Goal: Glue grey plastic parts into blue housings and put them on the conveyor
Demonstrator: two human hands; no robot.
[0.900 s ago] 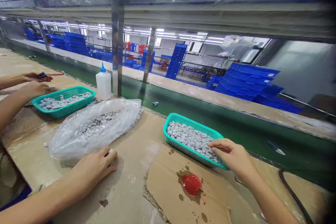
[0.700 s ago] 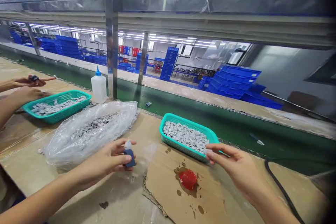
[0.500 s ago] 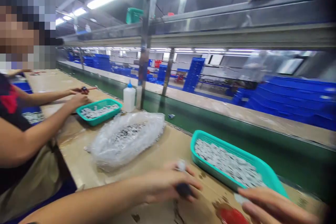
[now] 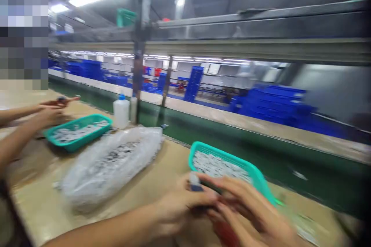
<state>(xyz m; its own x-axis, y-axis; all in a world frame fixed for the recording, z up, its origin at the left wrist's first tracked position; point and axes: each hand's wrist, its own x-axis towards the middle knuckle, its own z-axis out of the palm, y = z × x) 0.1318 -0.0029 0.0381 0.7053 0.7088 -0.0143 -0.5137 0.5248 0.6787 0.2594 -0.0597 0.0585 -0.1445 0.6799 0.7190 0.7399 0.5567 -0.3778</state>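
My left hand (image 4: pixel 181 210) pinches a small blue-and-white plastic bottle (image 4: pixel 195 183) at the near edge of a teal mesh basket (image 4: pixel 220 149); my right hand (image 4: pixel 249 214) curls just beside it, its fingers' hold too blurred to tell.

The left hand (image 4: pixel 182 205) pinches a small bottle (image 4: pixel 196 184), white-tipped with a dark blue body, upright and blurred, just in front of the teal mesh basket (image 4: pixel 228 157). The right hand (image 4: pixel 246 212) curls close beside it, and grey-white pieces (image 4: pixel 217 168) fill the basket nearly to its rim
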